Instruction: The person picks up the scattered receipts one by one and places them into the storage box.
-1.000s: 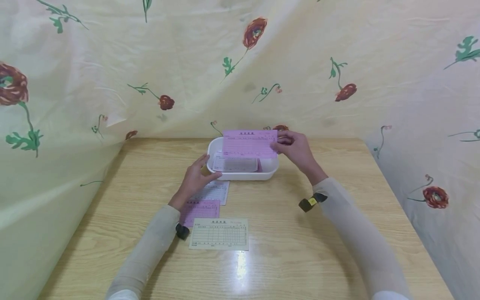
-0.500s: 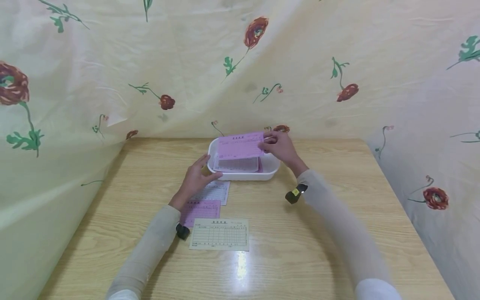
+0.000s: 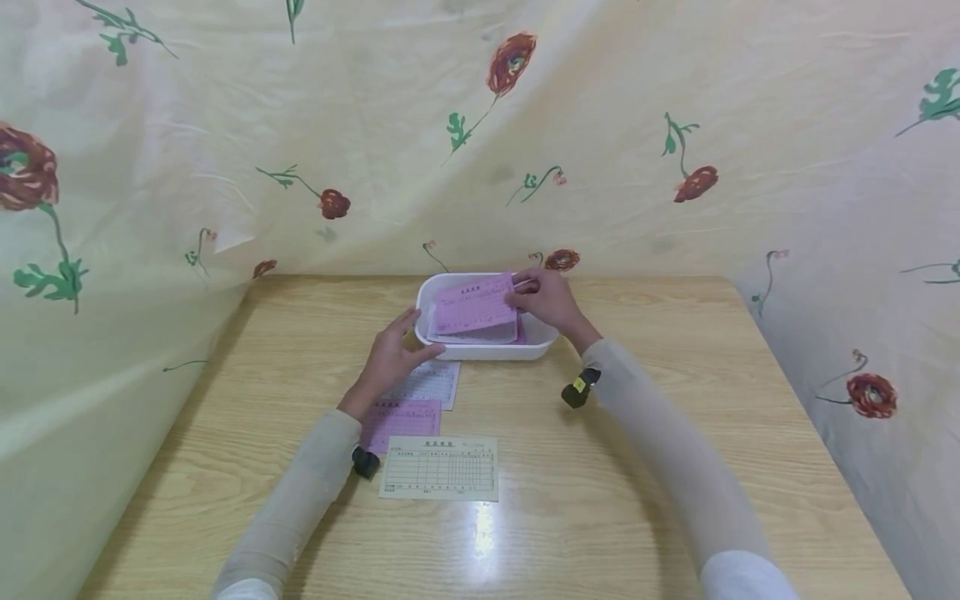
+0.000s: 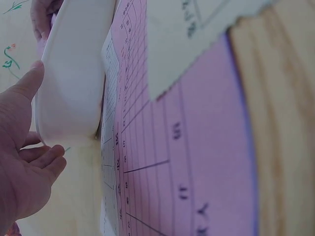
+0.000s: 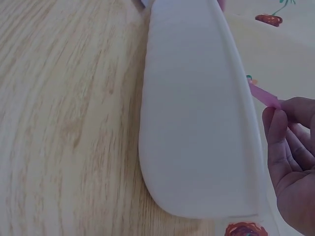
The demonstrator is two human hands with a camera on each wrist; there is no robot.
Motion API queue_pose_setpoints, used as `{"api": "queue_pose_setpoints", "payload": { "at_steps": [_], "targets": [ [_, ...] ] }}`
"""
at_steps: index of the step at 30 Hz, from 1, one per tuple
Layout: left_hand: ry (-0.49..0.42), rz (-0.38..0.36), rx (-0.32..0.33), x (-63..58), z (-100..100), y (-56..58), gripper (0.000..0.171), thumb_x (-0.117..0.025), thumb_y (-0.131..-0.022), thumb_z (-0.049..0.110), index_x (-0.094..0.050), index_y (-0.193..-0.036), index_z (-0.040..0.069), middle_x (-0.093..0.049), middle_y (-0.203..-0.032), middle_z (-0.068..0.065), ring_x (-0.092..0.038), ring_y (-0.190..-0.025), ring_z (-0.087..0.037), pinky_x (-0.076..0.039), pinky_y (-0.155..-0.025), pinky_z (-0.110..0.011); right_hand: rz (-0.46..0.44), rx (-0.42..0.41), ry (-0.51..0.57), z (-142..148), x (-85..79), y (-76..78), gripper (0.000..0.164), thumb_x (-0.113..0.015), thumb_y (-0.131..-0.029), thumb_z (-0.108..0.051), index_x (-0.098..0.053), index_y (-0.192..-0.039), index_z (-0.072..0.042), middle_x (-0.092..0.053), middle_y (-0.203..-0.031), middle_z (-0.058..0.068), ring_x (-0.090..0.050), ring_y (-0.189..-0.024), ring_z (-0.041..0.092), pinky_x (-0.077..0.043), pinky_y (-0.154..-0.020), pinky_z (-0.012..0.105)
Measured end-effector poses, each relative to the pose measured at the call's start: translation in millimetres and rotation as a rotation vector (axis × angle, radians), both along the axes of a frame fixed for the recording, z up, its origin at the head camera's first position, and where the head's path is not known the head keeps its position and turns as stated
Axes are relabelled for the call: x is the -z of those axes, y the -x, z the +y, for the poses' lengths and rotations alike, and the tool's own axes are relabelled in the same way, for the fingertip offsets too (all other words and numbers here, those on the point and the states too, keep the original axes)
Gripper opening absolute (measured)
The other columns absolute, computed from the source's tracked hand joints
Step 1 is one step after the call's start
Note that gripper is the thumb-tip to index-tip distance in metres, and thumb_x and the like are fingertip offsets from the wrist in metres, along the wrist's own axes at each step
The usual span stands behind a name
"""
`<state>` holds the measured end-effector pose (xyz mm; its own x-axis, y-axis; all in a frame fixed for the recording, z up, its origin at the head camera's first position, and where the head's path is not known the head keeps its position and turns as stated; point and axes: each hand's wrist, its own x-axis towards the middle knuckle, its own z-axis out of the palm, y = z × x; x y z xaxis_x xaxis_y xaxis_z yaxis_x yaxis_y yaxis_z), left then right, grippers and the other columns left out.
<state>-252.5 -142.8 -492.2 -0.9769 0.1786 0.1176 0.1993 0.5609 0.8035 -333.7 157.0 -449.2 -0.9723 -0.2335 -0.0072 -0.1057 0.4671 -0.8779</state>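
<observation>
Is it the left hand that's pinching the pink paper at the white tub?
No, the right hand pinches that pink paper, while the left hand holds the white tub.

The light is soft; glare spots the table (image 3: 570, 500); shadows look faint.

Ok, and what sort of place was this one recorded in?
Perhaps a makeshift filming booth, though I can't be certain: flower-printed cloth hangs behind and along both sides of a wood-grain table, and a small dark device sits near each wrist.
</observation>
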Motion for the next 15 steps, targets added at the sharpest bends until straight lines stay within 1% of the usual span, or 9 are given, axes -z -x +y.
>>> {"api": "queue_pose_setpoints", "payload": {
  "at_steps": [5, 10, 15],
  "targets": [
    [-0.004, -0.001, -0.001, 0.6, -0.3, 0.0, 0.092, -0.081, -0.086, 0.045, -0.039, -0.155, 0.002, -0.03, -0.164, -0.022, -0.027, -0.153, -0.038, -0.027, -0.124, -0.052, 0.021, -0.026, -0.011, 0.6, 3.3, 1.3, 0.037, -0.076, -0.092, -0.009, -0.065, -0.125, 0.003, -0.073, -0.113, 0.021, -0.073, -0.099, 0.031, -0.064, -0.081, 0.037],
    [-0.003, -0.002, -0.003, 1.5, 0.1, 0.6, 0.092, -0.081, -0.086, 0.046, -0.039, -0.156, 0.003, -0.03, -0.165, -0.021, -0.027, -0.153, -0.037, -0.027, -0.124, -0.052, 0.064, -0.06, -0.028, 2.0, 4.6, 1.4, 0.036, -0.077, -0.091, -0.009, -0.067, -0.123, 0.002, -0.074, -0.113, 0.019, -0.074, -0.098, 0.029, -0.064, -0.077, 0.032],
    [0.002, -0.006, -0.004, 1.4, 0.2, 1.0, 0.092, -0.08, -0.086, 0.047, -0.039, -0.156, 0.003, -0.03, -0.165, -0.02, -0.027, -0.153, -0.036, -0.027, -0.124, -0.052, 0.129, -0.055, -0.058, 6.4, 1.9, -2.0, 0.037, -0.08, -0.09, -0.018, -0.07, -0.121, -0.002, -0.076, -0.11, 0.014, -0.073, -0.092, 0.026, -0.062, -0.079, 0.032]
  ]
}}
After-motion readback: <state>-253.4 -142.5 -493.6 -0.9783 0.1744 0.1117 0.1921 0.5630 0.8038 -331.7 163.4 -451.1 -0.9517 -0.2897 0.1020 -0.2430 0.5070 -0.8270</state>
